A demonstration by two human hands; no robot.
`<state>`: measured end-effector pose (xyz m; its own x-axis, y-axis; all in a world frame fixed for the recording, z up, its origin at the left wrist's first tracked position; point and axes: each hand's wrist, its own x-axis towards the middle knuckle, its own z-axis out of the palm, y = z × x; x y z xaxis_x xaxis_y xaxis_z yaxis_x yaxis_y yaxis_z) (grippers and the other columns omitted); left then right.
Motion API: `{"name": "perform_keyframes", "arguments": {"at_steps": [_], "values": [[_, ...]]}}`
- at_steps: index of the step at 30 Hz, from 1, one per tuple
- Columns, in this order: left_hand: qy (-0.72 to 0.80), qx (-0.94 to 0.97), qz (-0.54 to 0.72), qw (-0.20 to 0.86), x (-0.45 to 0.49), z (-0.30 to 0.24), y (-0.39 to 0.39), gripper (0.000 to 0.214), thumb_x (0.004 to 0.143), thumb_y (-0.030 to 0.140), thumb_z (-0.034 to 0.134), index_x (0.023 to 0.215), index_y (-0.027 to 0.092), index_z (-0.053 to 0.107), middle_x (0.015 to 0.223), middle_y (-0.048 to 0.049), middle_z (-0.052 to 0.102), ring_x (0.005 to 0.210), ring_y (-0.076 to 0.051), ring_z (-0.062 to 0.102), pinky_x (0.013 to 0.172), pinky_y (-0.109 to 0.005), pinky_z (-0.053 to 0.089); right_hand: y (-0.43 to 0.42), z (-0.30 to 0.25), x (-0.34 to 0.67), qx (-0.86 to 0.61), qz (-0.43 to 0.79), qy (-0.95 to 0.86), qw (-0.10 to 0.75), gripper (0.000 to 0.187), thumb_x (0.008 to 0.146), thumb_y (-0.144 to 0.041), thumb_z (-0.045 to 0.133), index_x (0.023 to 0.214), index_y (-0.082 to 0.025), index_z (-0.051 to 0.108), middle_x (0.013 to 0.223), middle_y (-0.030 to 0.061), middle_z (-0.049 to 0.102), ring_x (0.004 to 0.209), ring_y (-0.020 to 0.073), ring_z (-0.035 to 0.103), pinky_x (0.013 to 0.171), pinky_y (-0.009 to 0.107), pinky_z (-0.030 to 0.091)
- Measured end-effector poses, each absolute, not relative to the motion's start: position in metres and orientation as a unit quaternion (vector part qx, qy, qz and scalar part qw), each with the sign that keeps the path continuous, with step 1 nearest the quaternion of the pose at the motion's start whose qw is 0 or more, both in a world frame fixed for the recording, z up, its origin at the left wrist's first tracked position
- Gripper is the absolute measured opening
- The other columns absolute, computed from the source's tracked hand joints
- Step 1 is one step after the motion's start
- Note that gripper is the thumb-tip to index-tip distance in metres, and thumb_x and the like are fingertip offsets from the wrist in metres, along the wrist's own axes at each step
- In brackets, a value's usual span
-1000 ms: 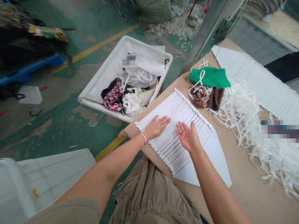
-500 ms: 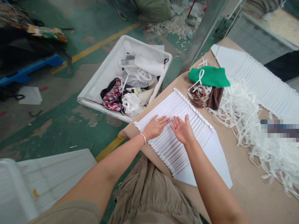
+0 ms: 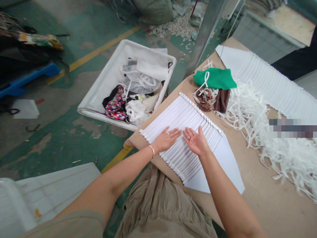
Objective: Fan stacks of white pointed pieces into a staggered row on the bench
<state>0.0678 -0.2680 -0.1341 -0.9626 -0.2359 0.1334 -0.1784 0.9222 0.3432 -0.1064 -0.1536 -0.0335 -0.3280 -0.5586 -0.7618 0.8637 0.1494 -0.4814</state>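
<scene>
A fanned row of white sheets (image 3: pixel 225 162), overlapping with small folded white ends along both sides, lies on the brown-topped table (image 3: pixel 262 201). Over its left half is my left hand (image 3: pixel 166 140), palm down with fingers stretched out and a bracelet at the wrist. My right hand (image 3: pixel 195 141) is over the middle of the row, palm turned up and fingers spread, with nothing in it. The fingertips of both hands point towards each other with a small gap between. Whether either hand presses on the sheets I cannot tell.
A white bin (image 3: pixel 99 89) of bags and cloth stands beyond the table's left edge. On the table are a green cloth (image 3: pixel 215 78), a brown pouch (image 3: pixel 221 100), a heap of white strips (image 3: pixel 255 122) and another fanned row (image 3: pixel 269 79). A metal post (image 3: pixel 203 39) rises behind.
The view has shifted slightly, so the bin and table items appear a little further left. Both hands keep nearly the same open pose over the sheets.
</scene>
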Motion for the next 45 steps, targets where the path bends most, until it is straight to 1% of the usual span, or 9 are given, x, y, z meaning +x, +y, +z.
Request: {"name": "perform_keyframes", "arguments": {"at_steps": [12,16,19,23,25,28,32,38,45], "values": [[-0.976,0.097,-0.166,0.098,0.066,-0.148,-0.265,0.052,0.103,0.033,0.033,0.155,0.029,0.03,0.161,0.0007,0.034,0.151,-0.016,0.026,0.124,-0.048,0.017,-0.146,-0.037,-0.102,0.119,-0.621,0.525,0.57,0.055,0.096,-0.066,0.032,0.12,-0.024,0.06,0.147,0.0034,0.054,0.127,0.0152,0.058,0.094,0.033,0.058],[-0.977,0.095,-0.165,0.095,0.066,-0.148,-0.265,0.053,0.102,0.038,0.035,0.154,0.028,0.031,0.161,0.0011,0.033,0.152,-0.017,0.025,0.125,-0.049,0.017,-0.118,-0.038,-0.104,0.078,-0.592,0.572,0.562,0.06,0.095,-0.068,0.028,0.122,-0.025,0.059,0.149,0.0068,0.052,0.13,0.0189,0.056,0.102,0.041,0.053],[-0.977,0.099,-0.162,0.095,0.066,-0.147,-0.265,0.054,0.102,0.039,0.037,0.154,0.03,0.032,0.161,0.0005,0.035,0.151,-0.018,0.027,0.124,-0.05,0.017,-0.109,-0.039,-0.099,-0.106,-0.518,0.705,0.473,0.067,0.094,-0.071,0.027,0.138,-0.026,0.051,0.154,0.0097,0.045,0.137,0.0226,0.049,0.113,0.049,0.041],[-0.979,0.099,-0.152,0.088,0.067,-0.143,-0.265,0.053,0.102,0.039,0.036,0.154,0.03,0.032,0.161,-0.0001,0.035,0.151,-0.018,0.027,0.124,-0.05,0.017,-0.104,-0.057,-0.095,-0.438,-0.229,0.847,0.197,0.073,0.094,-0.063,0.043,0.154,-0.022,0.034,0.162,0.0119,0.03,0.152,0.0281,0.021,0.123,0.059,0.011],[-0.981,0.097,-0.148,0.083,0.067,-0.14,-0.265,0.053,0.102,0.039,0.035,0.154,0.029,0.032,0.161,0.0002,0.033,0.151,-0.018,0.026,0.124,-0.05,0.017,-0.094,-0.068,-0.097,-0.508,-0.102,0.849,0.105,0.074,0.096,-0.058,0.041,0.157,-0.017,0.026,0.162,0.014,0.027,0.153,0.0289,0.015,0.122,0.06,0.008],[-0.982,0.092,-0.144,0.079,0.067,-0.138,-0.264,0.053,0.103,0.039,0.033,0.154,0.028,0.032,0.162,0.0008,0.031,0.152,-0.018,0.024,0.124,-0.052,0.017,-0.072,-0.078,-0.103,-0.515,-0.024,0.856,0.03,0.074,0.099,-0.052,0.036,0.159,-0.014,0.014,0.164,0.0137,0.021,0.154,0.0276,0.012,0.123,0.057,0.012],[-0.982,0.093,-0.144,0.079,0.067,-0.14,-0.264,0.052,0.103,0.039,0.032,0.154,0.027,0.033,0.162,0.0009,0.03,0.152,-0.018,0.024,0.125,-0.052,0.016,-0.041,-0.083,-0.111,-0.511,0.006,0.859,0.002,0.068,0.101,-0.047,0.032,0.16,-0.02,0.01,0.164,0.0093,0.024,0.153,0.0268,0.017,0.122,0.056,0.014],[-0.982,0.097,-0.14,0.085,0.067,-0.137,-0.262,0.051,0.102,0.037,0.034,0.153,0.027,0.035,0.161,-0.0019,0.035,0.151,-0.019,0.028,0.124,-0.052,0.017,-0.007,-0.085,-0.114,-0.492,0.013,0.871,-0.012,0.067,0.102,-0.045,0.031,0.16,-0.021,0.007,0.163,0.0085,0.026,0.153,0.0262,0.016,0.122,0.056,0.015],[-0.989,0.028,-0.12,0.084,0.048,-0.124,-0.227,0.053,0.102,0.035,0.034,0.154,0.026,0.032,0.162,-0.0029,0.032,0.152,-0.019,0.023,0.125,-0.052,0.015,-0.059,-0.089,-0.114,-0.558,-0.012,0.829,0.015,0.071,0.1,-0.052,0.035,0.16,-0.021,0.011,0.165,0.0069,0.021,0.154,0.0255,0.011,0.122,0.056,0.012]]}}
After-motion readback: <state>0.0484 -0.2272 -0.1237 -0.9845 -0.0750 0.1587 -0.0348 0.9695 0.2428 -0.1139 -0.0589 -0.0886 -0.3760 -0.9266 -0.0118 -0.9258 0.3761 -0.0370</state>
